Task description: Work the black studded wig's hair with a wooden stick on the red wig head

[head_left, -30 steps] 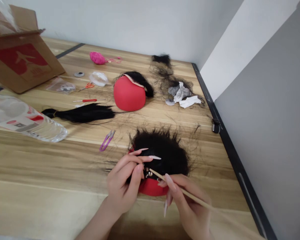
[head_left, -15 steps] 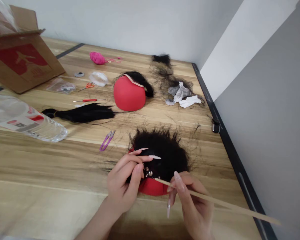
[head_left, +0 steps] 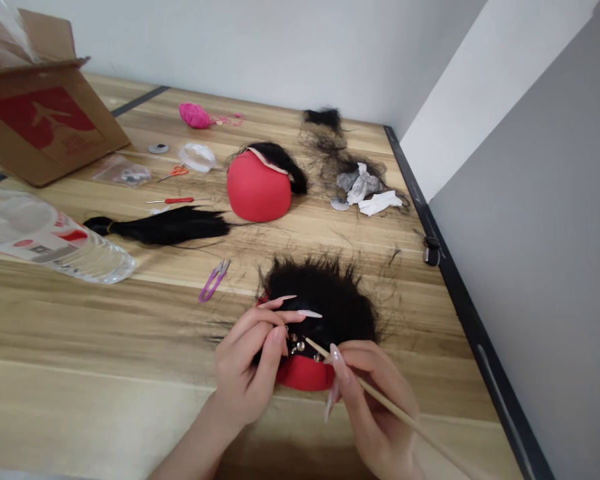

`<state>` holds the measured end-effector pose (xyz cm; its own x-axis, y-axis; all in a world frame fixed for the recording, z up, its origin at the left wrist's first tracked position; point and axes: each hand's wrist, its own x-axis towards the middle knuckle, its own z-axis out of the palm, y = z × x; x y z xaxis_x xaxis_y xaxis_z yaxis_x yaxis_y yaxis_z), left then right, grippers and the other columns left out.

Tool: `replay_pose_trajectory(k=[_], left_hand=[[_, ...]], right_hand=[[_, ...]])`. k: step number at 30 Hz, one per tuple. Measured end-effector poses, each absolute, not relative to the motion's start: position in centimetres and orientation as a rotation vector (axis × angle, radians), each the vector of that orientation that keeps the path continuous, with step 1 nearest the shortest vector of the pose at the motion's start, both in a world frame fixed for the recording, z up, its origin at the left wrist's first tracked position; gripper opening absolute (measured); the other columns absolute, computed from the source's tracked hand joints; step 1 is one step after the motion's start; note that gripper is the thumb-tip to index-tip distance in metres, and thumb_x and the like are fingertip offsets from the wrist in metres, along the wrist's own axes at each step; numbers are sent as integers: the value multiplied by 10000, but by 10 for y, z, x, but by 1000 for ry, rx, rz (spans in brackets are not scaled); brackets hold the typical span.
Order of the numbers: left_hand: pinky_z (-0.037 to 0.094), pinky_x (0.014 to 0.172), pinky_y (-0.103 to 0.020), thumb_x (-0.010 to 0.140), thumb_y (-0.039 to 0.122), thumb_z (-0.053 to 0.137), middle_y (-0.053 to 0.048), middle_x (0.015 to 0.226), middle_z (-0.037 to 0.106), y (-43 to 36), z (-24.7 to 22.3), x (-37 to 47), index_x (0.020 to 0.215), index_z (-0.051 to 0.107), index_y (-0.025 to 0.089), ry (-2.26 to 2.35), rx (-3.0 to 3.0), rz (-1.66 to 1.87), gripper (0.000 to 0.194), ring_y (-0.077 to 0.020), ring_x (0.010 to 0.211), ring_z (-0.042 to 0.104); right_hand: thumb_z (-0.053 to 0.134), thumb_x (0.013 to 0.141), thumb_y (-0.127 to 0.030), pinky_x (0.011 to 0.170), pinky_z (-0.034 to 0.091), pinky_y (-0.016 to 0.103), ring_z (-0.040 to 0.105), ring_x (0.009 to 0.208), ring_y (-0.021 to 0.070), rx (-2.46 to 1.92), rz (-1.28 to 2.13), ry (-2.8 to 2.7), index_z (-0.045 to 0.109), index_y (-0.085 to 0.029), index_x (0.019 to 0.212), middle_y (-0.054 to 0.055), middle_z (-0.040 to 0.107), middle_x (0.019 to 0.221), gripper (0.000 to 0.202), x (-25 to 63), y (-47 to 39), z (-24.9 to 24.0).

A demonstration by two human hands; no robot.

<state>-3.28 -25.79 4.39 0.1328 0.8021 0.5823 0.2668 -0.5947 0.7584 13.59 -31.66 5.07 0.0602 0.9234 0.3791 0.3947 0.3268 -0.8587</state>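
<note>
A black hairpiece [head_left: 325, 300] covers a red dome [head_left: 305, 373] near the front of the table. Several small shiny round pieces [head_left: 301, 346] lie along its front edge. My left hand [head_left: 253, 357] rests at the hairpiece's left side, thumb and finger pinched beside the shiny pieces; what is between them is too small to name. In my right hand [head_left: 375, 400] is a thin wooden stick [head_left: 395, 410], held like a pen. Its tip is at the hair just above the shiny pieces.
Purple snips [head_left: 214, 281], a black hair bundle [head_left: 175, 227] and a plastic bottle [head_left: 55, 233] lie to the left. Farther back are a second red dome [head_left: 259, 187], orange scissors [head_left: 179, 171], a cardboard box [head_left: 45, 127] and crumpled tissue [head_left: 365, 187].
My right hand has shifted slightly left, and the stick now slopes more steeply, its tip higher on the hair. My left hand stays in place.
</note>
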Motion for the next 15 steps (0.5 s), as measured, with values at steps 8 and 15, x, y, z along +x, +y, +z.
replay_pose_trajectory(k=[8, 15], left_hand=[[578, 970, -352, 922, 3, 431, -9, 826, 673, -257, 45, -33, 691, 557, 173, 1035, 1939, 1481, 314, -146, 886, 726], [579, 975, -359, 918, -9, 424, -9, 837, 663, -258, 44, -33, 708, 567, 170, 1035, 1924, 1465, 310, -145, 910, 721]], right_hand=[[578, 919, -70, 686, 521, 225, 659, 750, 119, -1234, 626, -1524, 636, -210, 886, -3, 657, 778, 155, 134, -316, 51], [569, 927, -64, 693, 498, 206, 654, 747, 100, -1215, 672, -1528, 642, -206, 899, -13, 652, 778, 162, 135, -317, 52]])
